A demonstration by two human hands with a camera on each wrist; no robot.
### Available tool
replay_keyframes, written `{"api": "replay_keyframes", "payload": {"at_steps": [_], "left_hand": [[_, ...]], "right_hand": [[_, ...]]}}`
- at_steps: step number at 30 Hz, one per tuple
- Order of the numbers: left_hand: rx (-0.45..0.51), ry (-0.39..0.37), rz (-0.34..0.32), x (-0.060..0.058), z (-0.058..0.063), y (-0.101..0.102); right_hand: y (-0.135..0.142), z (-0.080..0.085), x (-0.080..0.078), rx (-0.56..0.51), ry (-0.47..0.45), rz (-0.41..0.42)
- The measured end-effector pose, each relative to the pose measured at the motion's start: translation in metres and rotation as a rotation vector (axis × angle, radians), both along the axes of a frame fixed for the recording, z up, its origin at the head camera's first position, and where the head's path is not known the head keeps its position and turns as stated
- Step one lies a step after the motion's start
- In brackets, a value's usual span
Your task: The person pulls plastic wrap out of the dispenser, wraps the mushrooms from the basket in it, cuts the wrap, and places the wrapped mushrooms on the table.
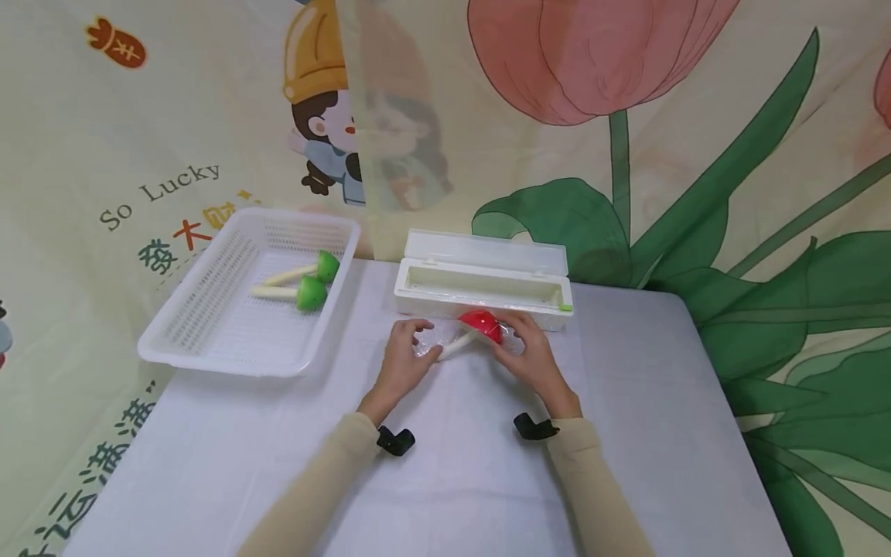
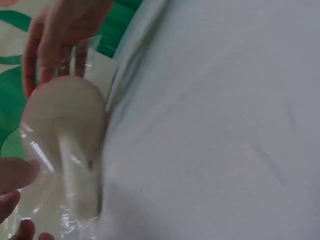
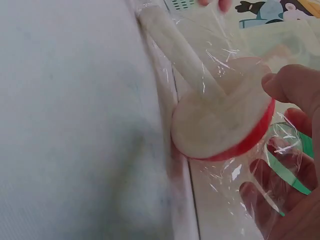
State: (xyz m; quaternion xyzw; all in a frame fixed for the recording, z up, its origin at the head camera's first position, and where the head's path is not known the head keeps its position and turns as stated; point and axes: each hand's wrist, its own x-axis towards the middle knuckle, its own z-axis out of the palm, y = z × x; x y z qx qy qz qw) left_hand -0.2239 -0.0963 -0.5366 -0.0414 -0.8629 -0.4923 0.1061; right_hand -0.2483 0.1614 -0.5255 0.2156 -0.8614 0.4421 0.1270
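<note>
A toy mushroom with a red cap and white stem is in front of a long white box, clear plastic film around it. In the right wrist view the underside of its cap faces the camera. My right hand holds the cap, thumb on its rim and fingers curled behind it in the film. By the stem end is my left hand, its fingers loosely bent and spread from the thumb. In the left wrist view its thumb lies beside the film; whether it touches the stem I cannot tell.
Behind the hands stands the long white box, its translucent lid raised. To the left, a white plastic basket contains two green-capped toy mushrooms. A white cloth covers the table, and a printed curtain hangs behind.
</note>
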Motion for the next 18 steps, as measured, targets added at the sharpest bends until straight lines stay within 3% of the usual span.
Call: {"api": "replay_keyframes", "payload": {"at_steps": [3, 7, 10, 18], "left_hand": [[-0.155, -0.106, -0.104, 0.006, -0.006, 0.012], [-0.299, -0.096, -0.122, 0.009, -0.01, 0.015], [-0.324, -0.072, -0.139, 0.008, -0.01, 0.015], [-0.341, -0.111, -0.258, 0.012, -0.006, 0.014]], "right_hand": [[-0.002, -0.003, 0.002, -0.001, -0.035, -0.002], [-0.006, -0.005, 0.004, 0.011, -0.038, 0.0], [-0.006, -0.006, 0.007, 0.011, -0.023, -0.011], [0.001, -0.005, 0.021, 0.04, -0.03, -0.04]]}}
